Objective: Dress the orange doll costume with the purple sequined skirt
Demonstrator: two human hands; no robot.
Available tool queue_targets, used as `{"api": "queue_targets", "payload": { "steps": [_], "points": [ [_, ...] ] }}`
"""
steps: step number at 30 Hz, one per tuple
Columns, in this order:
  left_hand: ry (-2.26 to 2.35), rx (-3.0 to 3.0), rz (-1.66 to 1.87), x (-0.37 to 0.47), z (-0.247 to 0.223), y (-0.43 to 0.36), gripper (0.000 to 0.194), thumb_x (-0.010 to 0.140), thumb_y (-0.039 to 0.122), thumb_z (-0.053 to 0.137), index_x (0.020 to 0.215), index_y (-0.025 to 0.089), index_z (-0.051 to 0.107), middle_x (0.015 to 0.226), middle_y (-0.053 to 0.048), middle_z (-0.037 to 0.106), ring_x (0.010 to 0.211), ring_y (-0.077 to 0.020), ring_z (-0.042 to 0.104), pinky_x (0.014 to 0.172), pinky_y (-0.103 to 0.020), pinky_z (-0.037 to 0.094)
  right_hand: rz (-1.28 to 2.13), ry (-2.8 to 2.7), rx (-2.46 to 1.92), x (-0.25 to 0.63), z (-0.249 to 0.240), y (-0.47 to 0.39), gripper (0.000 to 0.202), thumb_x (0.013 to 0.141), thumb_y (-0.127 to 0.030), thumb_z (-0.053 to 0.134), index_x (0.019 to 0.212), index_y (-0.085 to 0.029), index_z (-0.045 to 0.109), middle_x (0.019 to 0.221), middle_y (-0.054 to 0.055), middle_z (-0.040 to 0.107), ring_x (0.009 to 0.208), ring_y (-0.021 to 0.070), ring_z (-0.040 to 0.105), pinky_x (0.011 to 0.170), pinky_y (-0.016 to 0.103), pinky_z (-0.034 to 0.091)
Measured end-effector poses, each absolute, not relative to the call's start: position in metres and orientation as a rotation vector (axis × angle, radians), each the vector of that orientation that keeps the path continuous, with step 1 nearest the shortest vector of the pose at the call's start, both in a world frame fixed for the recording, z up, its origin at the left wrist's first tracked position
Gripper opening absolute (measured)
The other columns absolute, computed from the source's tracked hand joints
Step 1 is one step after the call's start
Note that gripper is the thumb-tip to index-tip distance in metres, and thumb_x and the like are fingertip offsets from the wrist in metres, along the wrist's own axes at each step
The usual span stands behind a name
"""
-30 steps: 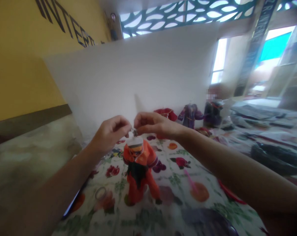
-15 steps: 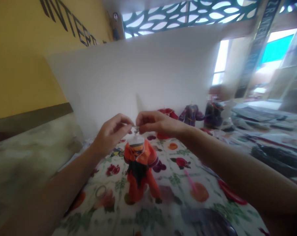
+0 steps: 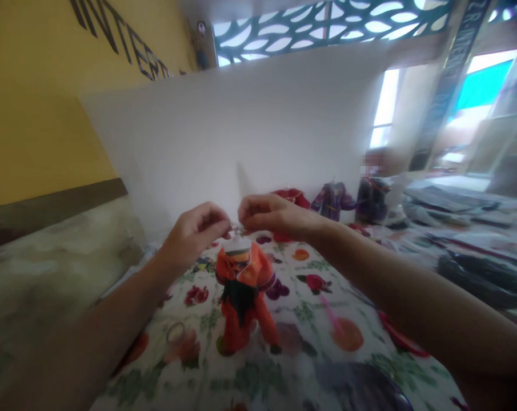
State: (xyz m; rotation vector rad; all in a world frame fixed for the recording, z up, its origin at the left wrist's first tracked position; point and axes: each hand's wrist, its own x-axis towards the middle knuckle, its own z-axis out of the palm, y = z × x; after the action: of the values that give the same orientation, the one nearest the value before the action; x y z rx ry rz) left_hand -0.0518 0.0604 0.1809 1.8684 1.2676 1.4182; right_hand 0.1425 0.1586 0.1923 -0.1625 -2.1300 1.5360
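A small figure in an orange outfit stands upright on the patterned tablecloth, with a white top, beaded trim and a dark green piece at its front. Just above it, my left hand pinches with thumb and fingers at a small silvery fitting on the figure's top. From the other side my right hand closes its fingers at the same fitting. Blur and the fingers hide exactly what each hand grips.
Behind the table stands a white board. Small dressed forms, one red and one purple, stand at the back right. Dark plastic bags lie on the right. A ring and a dark object lie nearer me.
My left hand has dropped very slightly at the figure's top, and its fingers have shifted a little. The right hand and the figure stay nearly in place.
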Motion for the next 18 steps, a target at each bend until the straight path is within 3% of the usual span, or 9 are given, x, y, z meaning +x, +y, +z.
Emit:
{"api": "queue_targets", "payload": {
  "steps": [18],
  "points": [
    [1.027, 1.514, 1.595, -0.0441, 0.1876, 0.0622, 0.008, 0.078, 0.021, 0.070, 0.077, 0.017, 0.063, 0.076, 0.000, 0.068, 0.071, -0.0114, 0.062, 0.071, -0.025, 0.047, 1.571, -2.091, -0.153, 0.1400, 0.1847, 0.1634, 0.004, 0.085, -0.017, 0.066, 0.089, -0.018, 0.064, 0.085, 0.000, 0.066, 0.080, 0.0091, 0.063, 0.076, 0.022, 0.051]
  ]
}}
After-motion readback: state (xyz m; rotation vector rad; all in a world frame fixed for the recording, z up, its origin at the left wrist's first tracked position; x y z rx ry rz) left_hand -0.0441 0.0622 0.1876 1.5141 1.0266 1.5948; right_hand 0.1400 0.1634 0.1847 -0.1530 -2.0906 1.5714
